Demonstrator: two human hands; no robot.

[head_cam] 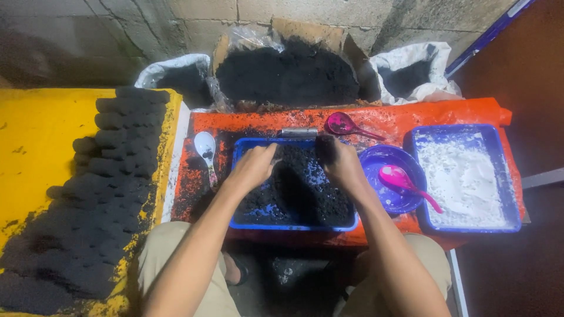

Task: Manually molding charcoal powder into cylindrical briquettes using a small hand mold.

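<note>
Our left hand (252,167) and right hand (339,161), fingers curled together, press black mix (305,191) in the blue tray (294,225); bowl (392,176) at three o'clock.

Work surface: low table covered with an orange sheet (464,114), heavily dusted with black powder on its left part. Directly on it, left to right: a white spoon (205,147); a blue tray (292,224) of black powder; a blue bowl (385,161) holding a pink spoon (402,179); a second blue tray (465,225) of white powder. Behind the first tray lay a small grey metal piece (298,132), possibly a tube, and a magenta spoon (343,124). To the left, a yellow board (35,141) carried rows of dark moulded lumps (111,182).
</note>
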